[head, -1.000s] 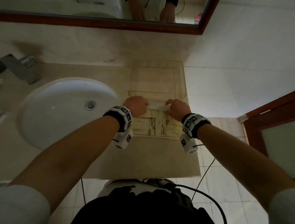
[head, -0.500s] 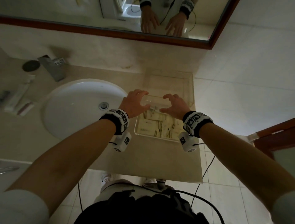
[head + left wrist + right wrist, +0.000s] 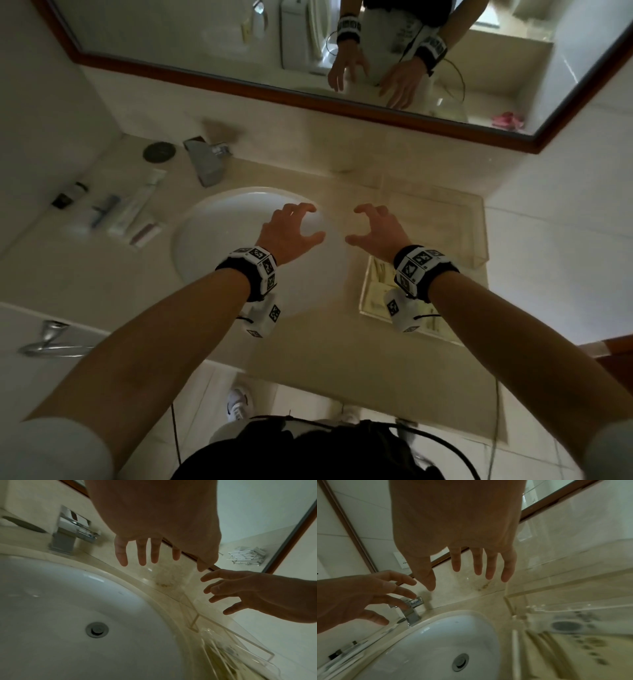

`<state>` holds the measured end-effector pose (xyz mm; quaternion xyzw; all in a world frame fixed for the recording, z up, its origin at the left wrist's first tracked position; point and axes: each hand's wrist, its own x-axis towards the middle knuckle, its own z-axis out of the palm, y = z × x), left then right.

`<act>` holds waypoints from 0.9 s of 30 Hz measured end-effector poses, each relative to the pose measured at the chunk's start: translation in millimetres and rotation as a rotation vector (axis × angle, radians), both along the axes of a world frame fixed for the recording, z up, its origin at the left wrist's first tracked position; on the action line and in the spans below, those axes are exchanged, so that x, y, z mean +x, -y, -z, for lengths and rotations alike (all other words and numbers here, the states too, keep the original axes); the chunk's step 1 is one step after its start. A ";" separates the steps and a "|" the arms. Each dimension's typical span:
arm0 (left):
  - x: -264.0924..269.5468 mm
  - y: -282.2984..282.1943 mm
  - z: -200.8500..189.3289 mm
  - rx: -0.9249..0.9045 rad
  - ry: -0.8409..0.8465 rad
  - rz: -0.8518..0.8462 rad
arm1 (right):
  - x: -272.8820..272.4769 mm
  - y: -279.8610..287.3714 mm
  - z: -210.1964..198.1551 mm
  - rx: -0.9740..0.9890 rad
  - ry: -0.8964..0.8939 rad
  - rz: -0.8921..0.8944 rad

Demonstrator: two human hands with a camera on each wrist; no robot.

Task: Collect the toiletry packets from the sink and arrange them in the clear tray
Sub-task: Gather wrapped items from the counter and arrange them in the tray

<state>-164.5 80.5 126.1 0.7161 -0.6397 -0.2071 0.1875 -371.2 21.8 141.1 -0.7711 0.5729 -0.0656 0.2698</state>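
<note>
The clear tray (image 3: 479,240) stands on the counter right of the white sink (image 3: 222,233). Cream toiletry packets (image 3: 376,277) lie flat in its near end, partly hidden under my right wrist. My left hand (image 3: 301,224) hovers over the sink's right rim, fingers spread and loosely curled, holding nothing. My right hand (image 3: 364,226) faces it a short gap away, left of the tray, also empty. The left wrist view shows the left hand's fingers (image 3: 140,553) hanging free above the basin and the tray (image 3: 240,639) below right. No packet shows in the basin (image 3: 436,642).
A square chrome faucet (image 3: 205,161) stands behind the sink. Tubes and wrapped toiletries (image 3: 133,212) lie on the counter left of the basin, with a dark round disc (image 3: 159,151) behind them. A mirror (image 3: 342,51) runs along the wall. The tray's far section (image 3: 428,219) holds nothing.
Both hands let go of the white packet they held in the tray, rose and moved left toward the sink rim. Their fingers opened. The head view tilted up and left.
</note>
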 end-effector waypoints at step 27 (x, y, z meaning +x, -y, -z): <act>293.7 -73.6 22.8 0.032 -0.137 -0.421 | 311.8 -17.5 26.8 0.155 -0.025 -0.237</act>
